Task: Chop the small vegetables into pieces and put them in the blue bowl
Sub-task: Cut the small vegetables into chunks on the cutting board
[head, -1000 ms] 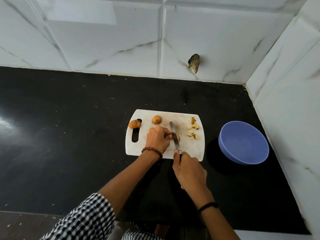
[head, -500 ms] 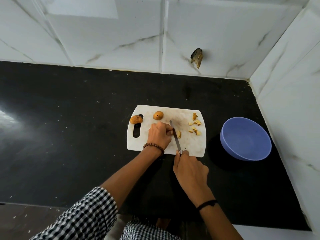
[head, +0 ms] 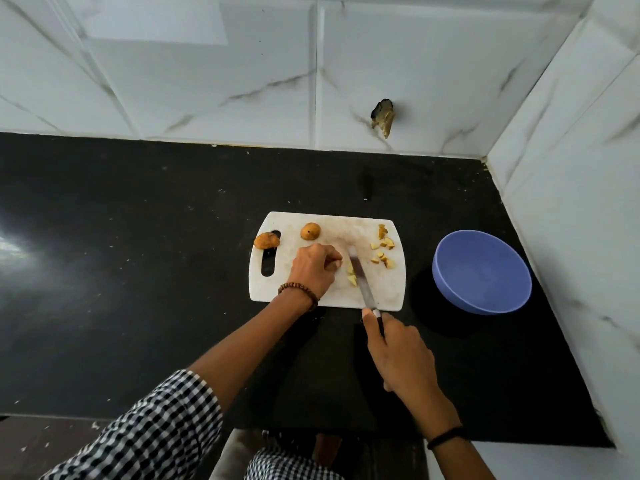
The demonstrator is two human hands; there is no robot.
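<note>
A: Item one: cutting board (head: 277, 292), on the black bench (head: 138, 271). Contents?

B: Two whole small vegetables (head: 310, 231) at its far left, one of them over the handle slot. Cut pieces (head: 382, 251) heaped at the far right. Fresh pieces (head: 351, 275) mid-board, lying against the left side of the knife (head: 362, 282).

A: Hands?

B: Right hand (head: 398, 355) wrapped round the knife handle, blade reaching across the board. Left hand (head: 317, 268) curled, fingertips bunched just beside the blade. Whether they pin a remnant cannot be told.

A: Blue bowl (head: 481, 271)?

B: On the bench, right of the board and apart from it. Nothing in it.

A: Handling note for the cut in hand?

B: Probably best to tuck the left fingertips back and let the knuckles guide the blade. Use short downward strokes. The pieces are small and may well roll, so sweep them right toward the heap before lifting any to the bowl.
</note>
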